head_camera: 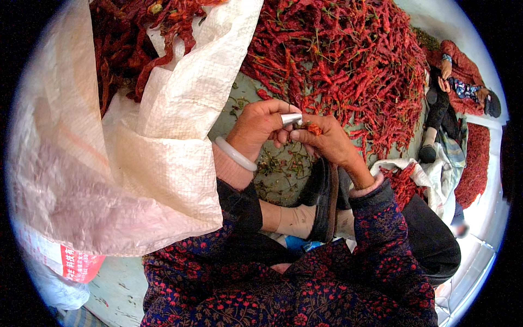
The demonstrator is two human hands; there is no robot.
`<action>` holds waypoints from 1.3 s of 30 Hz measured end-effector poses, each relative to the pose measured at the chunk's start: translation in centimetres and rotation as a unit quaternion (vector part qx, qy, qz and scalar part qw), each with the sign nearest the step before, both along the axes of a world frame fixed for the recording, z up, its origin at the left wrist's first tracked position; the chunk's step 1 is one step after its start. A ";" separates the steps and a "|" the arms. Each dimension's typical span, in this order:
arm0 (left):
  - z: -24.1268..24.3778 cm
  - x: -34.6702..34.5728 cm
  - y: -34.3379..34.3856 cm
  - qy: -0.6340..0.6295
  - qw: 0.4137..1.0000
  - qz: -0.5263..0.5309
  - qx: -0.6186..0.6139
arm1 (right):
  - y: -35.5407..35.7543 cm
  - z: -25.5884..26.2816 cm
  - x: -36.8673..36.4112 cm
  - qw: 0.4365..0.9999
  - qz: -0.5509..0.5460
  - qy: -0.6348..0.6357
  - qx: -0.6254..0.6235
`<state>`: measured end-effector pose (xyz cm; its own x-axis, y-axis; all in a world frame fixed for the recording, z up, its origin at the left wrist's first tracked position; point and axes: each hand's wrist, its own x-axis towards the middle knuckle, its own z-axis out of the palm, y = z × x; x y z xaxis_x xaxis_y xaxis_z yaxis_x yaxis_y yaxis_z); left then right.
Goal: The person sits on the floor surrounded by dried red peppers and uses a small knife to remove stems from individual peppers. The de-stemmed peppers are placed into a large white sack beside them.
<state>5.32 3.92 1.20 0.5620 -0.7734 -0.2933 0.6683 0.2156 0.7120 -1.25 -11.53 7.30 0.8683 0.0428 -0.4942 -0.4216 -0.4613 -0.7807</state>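
Note:
My left hand [255, 126], with a pale bangle at the wrist, wears a shiny metal finger cover [290, 119] and has its fingertips at the stem end of a dried red chili pepper [314, 128]. My right hand [327, 137] meets it from the right, thumb and fingers closed on that chili. Much of the chili is hidden by the fingers. Beyond both hands spreads a large heap of dried red chilies [347, 61], many with stems. Beneath the hands, loose stems and bits [282, 171] lie on the floor.
A white woven sack [175, 163] holding dried chilies [122, 49] stands at the left. My shoes [322, 200] are below my hands. Another sack [419, 173] with chilies is at the right. A co-worker [461, 81] sits beyond the heap, near another chili pile [474, 159].

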 end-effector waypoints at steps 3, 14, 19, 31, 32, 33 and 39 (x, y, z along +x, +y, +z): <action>-0.4 0.1 0.2 -0.044 0.999 -0.007 0.023 | 0.4 0.4 0.1 0.994 -0.055 0.069 0.065; -1.2 -0.8 -0.5 -0.507 0.837 0.110 0.176 | 0.5 -1.6 -1.0 0.962 -0.192 0.097 0.165; -1.1 -1.5 -0.6 -0.595 0.730 0.182 0.283 | 2.8 -2.4 -1.0 0.945 -0.252 0.088 0.188; 2.0 -0.6 0.8 0.120 0.992 -0.040 0.019 | 2.4 0.6 -2.0 0.986 -0.099 -0.062 0.121; 2.5 -0.5 0.9 0.136 0.990 -0.039 0.010 | 2.4 0.9 -2.0 0.980 -0.114 -0.049 0.155; 2.7 -0.6 0.9 0.138 0.990 -0.030 0.008 | 2.4 1.0 -1.9 0.973 -0.128 -0.035 0.188; 2.9 -1.1 0.6 0.077 0.995 0.050 0.041 | 2.7 0.0 -1.5 0.930 -0.218 0.032 0.293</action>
<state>4.22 4.55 4.11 0.5793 -0.6855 -0.4410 0.7484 0.2328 0.6211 -2.74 -8.83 7.25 0.8355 -0.0276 -0.5488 -0.5238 0.2619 -0.8106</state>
